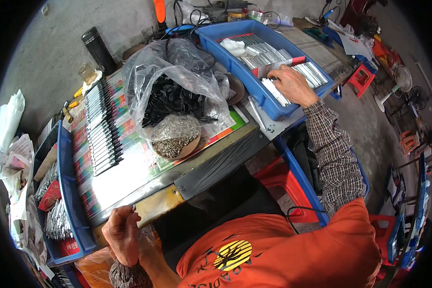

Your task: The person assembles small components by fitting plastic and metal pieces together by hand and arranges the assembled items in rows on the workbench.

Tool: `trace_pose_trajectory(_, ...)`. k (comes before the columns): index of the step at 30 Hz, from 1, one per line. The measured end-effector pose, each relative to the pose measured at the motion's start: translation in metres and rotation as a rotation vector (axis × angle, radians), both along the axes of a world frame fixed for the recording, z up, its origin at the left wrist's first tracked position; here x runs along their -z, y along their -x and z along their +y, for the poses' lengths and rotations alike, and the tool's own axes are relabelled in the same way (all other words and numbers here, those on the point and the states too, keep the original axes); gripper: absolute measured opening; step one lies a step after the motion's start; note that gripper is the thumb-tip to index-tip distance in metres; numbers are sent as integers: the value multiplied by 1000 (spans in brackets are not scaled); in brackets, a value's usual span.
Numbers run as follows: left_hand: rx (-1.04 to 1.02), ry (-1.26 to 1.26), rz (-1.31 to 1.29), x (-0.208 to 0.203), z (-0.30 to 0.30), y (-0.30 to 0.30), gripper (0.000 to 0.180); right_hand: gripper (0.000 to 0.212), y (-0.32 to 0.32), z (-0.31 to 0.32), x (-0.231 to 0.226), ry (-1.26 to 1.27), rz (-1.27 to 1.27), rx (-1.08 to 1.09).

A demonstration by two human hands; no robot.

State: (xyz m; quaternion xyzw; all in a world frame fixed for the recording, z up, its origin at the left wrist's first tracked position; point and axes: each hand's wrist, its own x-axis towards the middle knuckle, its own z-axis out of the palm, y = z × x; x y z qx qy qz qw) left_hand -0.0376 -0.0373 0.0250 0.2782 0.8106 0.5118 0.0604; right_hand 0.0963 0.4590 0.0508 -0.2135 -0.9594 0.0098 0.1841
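Note:
My right hand reaches into a blue plastic crate, its fingers curled down onto a row of thin silver metal strips. Whatever its fingertips grip is hidden. Close to the table's front edge, my left hand is closed in a pinch, with something tiny at the fingertips that I cannot make out. Between the hands, a clear plastic bag lies open around a heap of black plastic parts. Small metal pieces fill a round dish at the bag's front.
A long row of silver-and-black pieces lies on a colourful printed sheet at the left. A second blue crate with metal parts stands beyond the table's left edge. A black cylindrical bottle leans at the back; red stools stand rightward.

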Motion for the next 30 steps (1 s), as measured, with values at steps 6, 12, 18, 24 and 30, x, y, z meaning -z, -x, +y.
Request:
trace_pose_trajectory(6, 38, 37, 56, 0, 7, -1, 12, 23, -1, 1, -2, -9, 90, -28)
trace_pose_trajectory(12, 24, -19, -55, 0, 8, -9, 13, 26, -3, 1, 1, 170, 196, 2)
trace_pose_trajectory(18, 11, -79, 17, 1, 9, -17, 12, 16, -17, -15, -12, 280, 116, 113)
trace_pose_trajectory(24, 8, -132, -69, -8, 15, -26, 11, 16, -15, -59, -23, 380, 467, -63)
trace_pose_trajectory(30, 99, -304, -424, -14, 33, -36, 15, 11, -21, -146, -41, 620, 417, -273)
